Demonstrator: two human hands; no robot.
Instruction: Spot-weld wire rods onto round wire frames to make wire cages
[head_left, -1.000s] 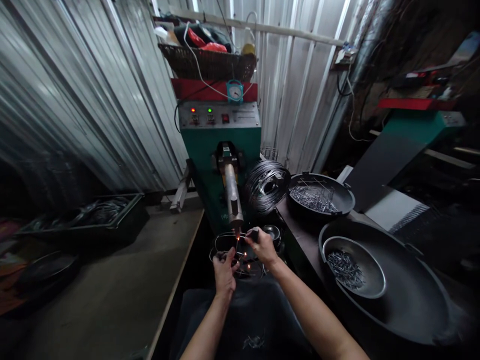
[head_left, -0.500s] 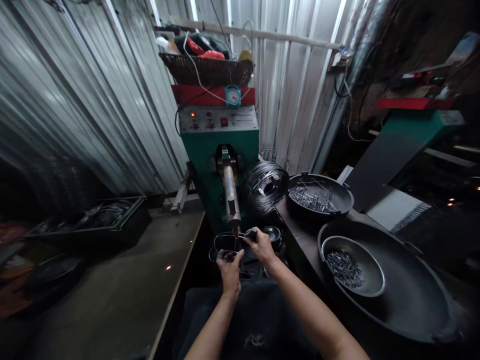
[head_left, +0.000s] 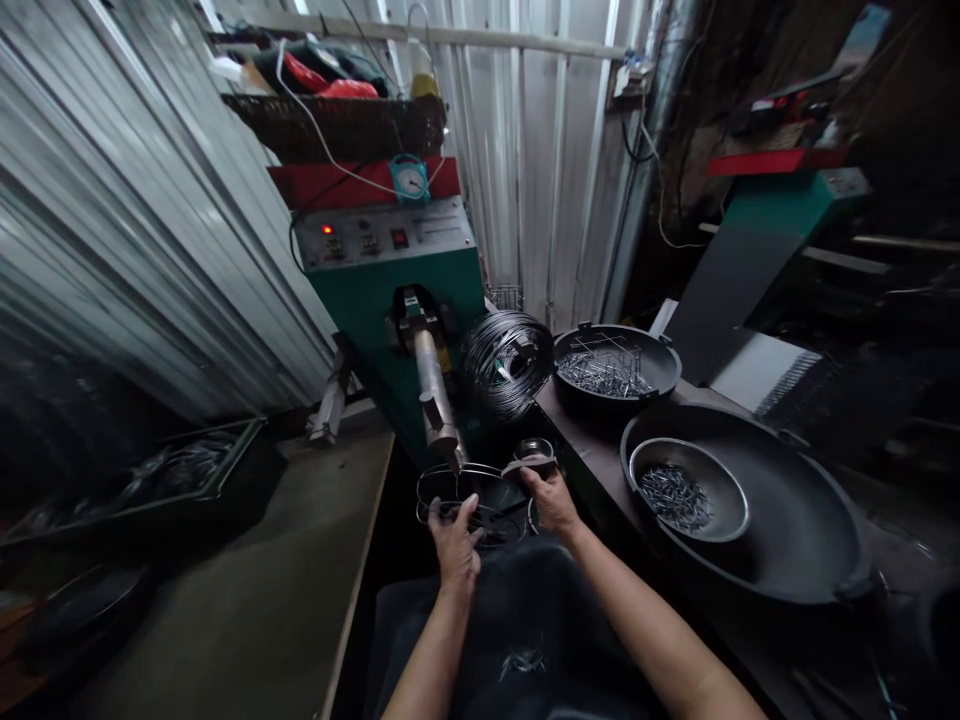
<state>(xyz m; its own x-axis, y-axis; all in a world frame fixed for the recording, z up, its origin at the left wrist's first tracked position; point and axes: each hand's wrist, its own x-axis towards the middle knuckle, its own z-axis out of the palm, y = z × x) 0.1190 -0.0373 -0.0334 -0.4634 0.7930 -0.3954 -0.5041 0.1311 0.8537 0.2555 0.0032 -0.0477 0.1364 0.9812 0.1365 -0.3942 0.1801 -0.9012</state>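
My left hand [head_left: 455, 540] has its fingers and thumb curled at the lower ring of a round wire frame [head_left: 427, 488], under the welding machine's arm. In my right hand [head_left: 553, 500] a dark, flat, slightly curved piece [head_left: 527, 465] is pinched between thumb and fingers. Its left end meets the upper wire of the frame; whether the two are joined I cannot tell. The tip of the metal welding arm [head_left: 442, 430] points down at the upper wire, between my hands. Behind my right hand sits a small round metal container [head_left: 534, 450].
A green machine body [head_left: 352, 300] stands ahead. Right of it are a wire coil [head_left: 506, 365], a dark pan [head_left: 671, 375] of bent wire pieces, and a wide pan [head_left: 810, 530] holding a bowl [head_left: 739, 505] of short metal pieces. Metal bits [head_left: 523, 662] lie on my dark lap covering.
My right hand has moved right and away from the welding tip, with the dark flat piece turned to show its length. The glow at the tip and the sparks are gone. The view has shifted.
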